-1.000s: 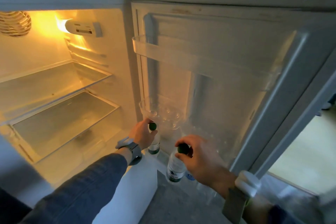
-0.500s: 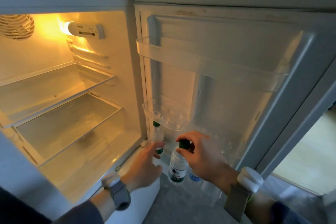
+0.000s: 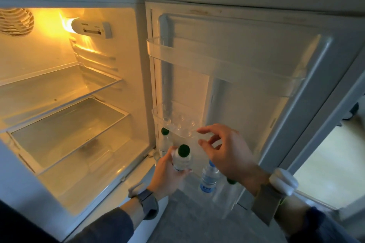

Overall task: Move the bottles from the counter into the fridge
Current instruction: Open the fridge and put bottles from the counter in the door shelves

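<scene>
The fridge stands open, its door (image 3: 246, 61) swung to the right. My left hand (image 3: 167, 173) grips a clear green-capped bottle (image 3: 182, 159) by its body, just in front of the door's bottom shelf. My right hand (image 3: 225, 150) hovers above and to the right of it, fingers spread, holding nothing. A second green-capped bottle (image 3: 165, 140) stands in the bottom door shelf by the hinge. A blue-labelled bottle (image 3: 209, 177) and another green cap (image 3: 231, 181) sit in the same shelf, partly hidden under my right wrist.
A clear egg tray (image 3: 175, 122) hangs on the door just above the bottles. A long clear door shelf (image 3: 217, 59) sits higher up. Glass shelves (image 3: 65, 124) lie inside the lit compartment on the left. Grey floor (image 3: 187, 219) is below.
My left hand has taken hold of the bottle that my right hand held by the cap. My right hand has let go and lifted up to the right with fingers apart.
</scene>
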A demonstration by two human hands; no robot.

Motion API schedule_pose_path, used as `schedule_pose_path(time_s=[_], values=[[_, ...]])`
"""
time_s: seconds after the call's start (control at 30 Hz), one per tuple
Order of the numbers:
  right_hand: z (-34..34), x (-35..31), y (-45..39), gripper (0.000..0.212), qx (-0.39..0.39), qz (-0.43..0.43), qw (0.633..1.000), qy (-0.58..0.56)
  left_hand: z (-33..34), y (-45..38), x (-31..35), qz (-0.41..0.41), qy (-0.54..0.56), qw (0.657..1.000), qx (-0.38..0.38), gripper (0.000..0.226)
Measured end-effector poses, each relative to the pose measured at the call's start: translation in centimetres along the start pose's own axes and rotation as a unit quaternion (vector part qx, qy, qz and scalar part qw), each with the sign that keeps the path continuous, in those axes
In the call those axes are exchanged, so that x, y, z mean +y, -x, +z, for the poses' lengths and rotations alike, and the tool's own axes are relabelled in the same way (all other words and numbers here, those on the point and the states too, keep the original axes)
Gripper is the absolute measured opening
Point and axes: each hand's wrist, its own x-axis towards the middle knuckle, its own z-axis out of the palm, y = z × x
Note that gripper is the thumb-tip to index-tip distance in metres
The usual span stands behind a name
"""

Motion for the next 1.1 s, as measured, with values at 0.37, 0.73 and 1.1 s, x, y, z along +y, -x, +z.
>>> schedule_pose_path(time_s=[0.37, 0.73, 1.1], values=[[-2.7, 3.1, 1.3, 0.011, -0.004, 0.048, 0.997, 0.059, 3.2, -3.1, -2.7, -0.118, -0.065, 0.991, 0.001, 0.062], [-2.1, 4.9, 0.7, 0.011, -0.056, 0.052, 0.993, 0.091, 4.8, -4.6, -4.5, -0.186, -0.144, 0.972, 0.0, 0.063], [-1.1, 6.4, 0.2, 0.01, -0.08, 0.058, 0.992, 0.081, 4.8, -5.1, -5.5, -0.201, -0.186, 0.96, 0.058, 0.054]])
